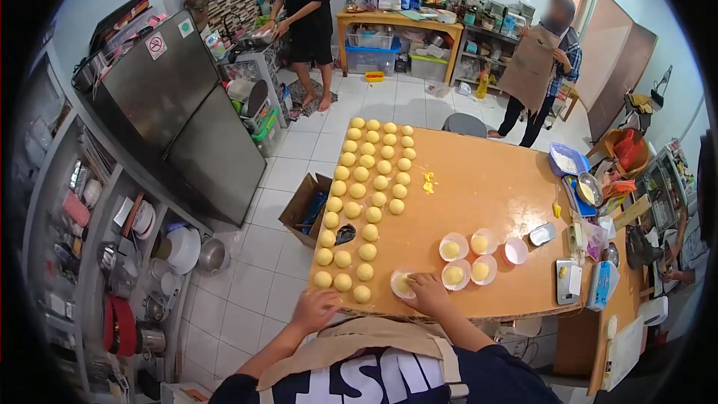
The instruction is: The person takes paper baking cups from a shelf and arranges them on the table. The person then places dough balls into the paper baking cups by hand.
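Note:
My right hand (429, 296) reaches over a white paper baking cup (396, 278) near the table's front edge. Its curled fingers are on the pale yellow dough ball (404, 285) in that cup and partly cover it. At the front left corner of the table is my left hand (316, 310), fingers stretched out and holding nothing. Just beyond it begin rows of round dough balls (342, 259) on the wooden top. Several more paper cups (453, 274) with dough balls stand right of my right hand, beside a stack of pinkish cups (515, 251).
A metal tin (542, 234), a scale (568, 281) and a blue tub of white powder (568, 158) line the table's right side. Yellow smears (428, 183) mark its middle. An open carton (306, 209) stands left of it. Two people are at the back; another person's arm shows far right.

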`<state>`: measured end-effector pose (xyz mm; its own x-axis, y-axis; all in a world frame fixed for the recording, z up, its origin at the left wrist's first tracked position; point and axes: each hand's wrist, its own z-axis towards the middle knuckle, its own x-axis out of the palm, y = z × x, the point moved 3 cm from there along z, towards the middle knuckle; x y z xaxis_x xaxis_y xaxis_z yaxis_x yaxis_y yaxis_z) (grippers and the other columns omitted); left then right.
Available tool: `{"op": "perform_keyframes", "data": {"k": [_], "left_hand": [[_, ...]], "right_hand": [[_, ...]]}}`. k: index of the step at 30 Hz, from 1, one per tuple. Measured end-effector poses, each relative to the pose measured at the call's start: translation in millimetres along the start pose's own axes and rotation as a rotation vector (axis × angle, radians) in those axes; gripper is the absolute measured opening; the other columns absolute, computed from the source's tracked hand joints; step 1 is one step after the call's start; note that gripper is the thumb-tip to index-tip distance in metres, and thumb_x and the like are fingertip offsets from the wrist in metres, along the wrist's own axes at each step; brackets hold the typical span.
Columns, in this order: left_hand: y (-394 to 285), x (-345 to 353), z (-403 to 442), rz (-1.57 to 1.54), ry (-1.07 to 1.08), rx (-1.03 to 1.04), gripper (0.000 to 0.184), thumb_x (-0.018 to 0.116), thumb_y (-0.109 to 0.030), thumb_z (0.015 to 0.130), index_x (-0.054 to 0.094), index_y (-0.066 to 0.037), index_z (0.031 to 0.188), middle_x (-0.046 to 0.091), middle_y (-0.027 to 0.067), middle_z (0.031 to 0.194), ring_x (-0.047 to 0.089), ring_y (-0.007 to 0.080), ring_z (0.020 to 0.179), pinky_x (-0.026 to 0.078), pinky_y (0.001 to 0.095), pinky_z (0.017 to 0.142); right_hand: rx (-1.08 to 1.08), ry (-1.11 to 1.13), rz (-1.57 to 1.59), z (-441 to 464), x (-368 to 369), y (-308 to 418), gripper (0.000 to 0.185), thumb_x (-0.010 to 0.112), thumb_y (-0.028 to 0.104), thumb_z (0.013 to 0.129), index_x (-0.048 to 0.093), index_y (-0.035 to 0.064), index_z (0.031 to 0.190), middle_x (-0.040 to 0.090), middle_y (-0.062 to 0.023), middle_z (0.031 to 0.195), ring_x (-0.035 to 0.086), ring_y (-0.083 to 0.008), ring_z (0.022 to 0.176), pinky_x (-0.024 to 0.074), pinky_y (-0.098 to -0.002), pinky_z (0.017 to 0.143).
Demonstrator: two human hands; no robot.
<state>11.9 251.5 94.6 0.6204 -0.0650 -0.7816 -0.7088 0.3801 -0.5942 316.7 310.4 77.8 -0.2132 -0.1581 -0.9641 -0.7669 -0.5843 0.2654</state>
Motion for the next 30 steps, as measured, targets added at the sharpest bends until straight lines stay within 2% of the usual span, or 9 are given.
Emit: {"op": "perform_keyframes", "data": {"k": [1, 3, 7, 9, 13, 19, 25, 28, 30], "left_hand": [[-20, 11, 30, -0.024, 0.126, 0.121, 0.04, 0.07, -0.033, 0.078, 0.063, -0.007, 0.108, 0.06, 0.0114, 0.119, 0.053, 0.0285, 0.114, 0.039, 0.0449, 0.097], [-37, 41, 60, 0.104, 0.314, 0.208, 0.06, 0.067, -0.041, 0.079, 0.053, -0.008, 0.127, 0.049, 0.0112, 0.136, 0.04, 0.0275, 0.13, 0.03, 0.0475, 0.106], [-54, 84, 87, 0.339, 0.465, 0.298, 0.079, 0.064, -0.049, 0.079, 0.036, -0.009, 0.141, 0.033, 0.0089, 0.148, 0.021, 0.0266, 0.141, 0.015, 0.0512, 0.113], [-52, 100, 92, 0.387, 0.518, 0.29, 0.083, 0.063, -0.052, 0.078, 0.033, -0.008, 0.143, 0.028, 0.0082, 0.151, 0.016, 0.0272, 0.143, 0.01, 0.0531, 0.114], [-37, 125, 93, 0.498, 0.545, 0.312, 0.086, 0.067, -0.051, 0.075, 0.035, -0.006, 0.141, 0.031, 0.0079, 0.149, 0.02, 0.0277, 0.141, 0.011, 0.0553, 0.113], [-50, 122, 97, 0.521, 0.464, 0.276, 0.085, 0.07, -0.048, 0.071, 0.039, -0.007, 0.139, 0.036, 0.0074, 0.146, 0.025, 0.0267, 0.139, 0.013, 0.0574, 0.112], [-42, 122, 81, 0.543, 0.411, 0.322, 0.085, 0.068, -0.052, 0.071, 0.039, -0.009, 0.139, 0.035, 0.0069, 0.147, 0.025, 0.0239, 0.139, 0.009, 0.0622, 0.109], [-42, 122, 75, 0.574, 0.358, 0.335, 0.085, 0.067, -0.053, 0.071, 0.04, -0.009, 0.138, 0.035, 0.0054, 0.147, 0.026, 0.0225, 0.139, 0.008, 0.0631, 0.107], [-41, 128, 74, 0.627, 0.294, 0.352, 0.084, 0.067, -0.054, 0.07, 0.041, -0.009, 0.137, 0.037, 0.0047, 0.146, 0.027, 0.0222, 0.139, 0.008, 0.0628, 0.107]], "right_hand": [[-0.039, 0.024, -0.054, -3, 3, -1, 0.054, 0.068, 0.044, 0.077, 0.059, 0.0067, 0.116, 0.055, -0.0099, 0.125, 0.049, -0.0274, 0.119, 0.0366, -0.0441, 0.101], [-0.022, 0.001, -0.02, -7, 10, -3, 0.056, 0.065, 0.044, 0.079, 0.057, 0.0065, 0.119, 0.053, -0.0099, 0.129, 0.047, -0.0273, 0.121, 0.0338, -0.0452, 0.104], [-0.067, -0.061, -0.036, -9, 9, -2, 0.057, 0.062, 0.042, 0.083, 0.053, 0.0053, 0.126, 0.051, -0.0095, 0.131, 0.045, -0.0268, 0.124, 0.0321, -0.0451, 0.105], [-0.103, 0.02, -0.039, -11, 23, -9, 0.056, 0.06, 0.04, 0.085, 0.051, 0.0044, 0.128, 0.051, -0.0099, 0.132, 0.044, -0.0268, 0.125, 0.0315, -0.0451, 0.106], [-0.128, 0.108, -0.034, -10, 14, -9, 0.053, 0.057, 0.037, 0.088, 0.051, 0.0032, 0.128, 0.05, -0.0109, 0.132, 0.044, -0.0276, 0.125, 0.032, -0.0441, 0.106], [-0.164, -0.003, 0.081, -10, 11, -15, 0.052, 0.058, 0.036, 0.087, 0.052, 0.0031, 0.126, 0.05, -0.012, 0.132, 0.044, -0.0279, 0.125, 0.0356, -0.0406, 0.104], [-0.199, 0.111, -0.068, -10, 18, -22, 0.056, 0.06, 0.035, 0.085, 0.049, 0.0031, 0.129, 0.05, -0.0135, 0.132, 0.046, -0.0294, 0.123, 0.0364, -0.0399, 0.104], [-0.137, 0.207, 0.142, -8, 15, -25, 0.055, 0.061, 0.035, 0.084, 0.05, 0.0041, 0.128, 0.049, -0.0131, 0.133, 0.044, -0.0287, 0.125, 0.0349, -0.0412, 0.105], [-0.156, 0.111, 0.177, -6, 22, -27, 0.053, 0.062, 0.035, 0.083, 0.052, 0.0045, 0.126, 0.049, -0.013, 0.133, 0.045, -0.029, 0.124, 0.0347, -0.042, 0.105]]}}
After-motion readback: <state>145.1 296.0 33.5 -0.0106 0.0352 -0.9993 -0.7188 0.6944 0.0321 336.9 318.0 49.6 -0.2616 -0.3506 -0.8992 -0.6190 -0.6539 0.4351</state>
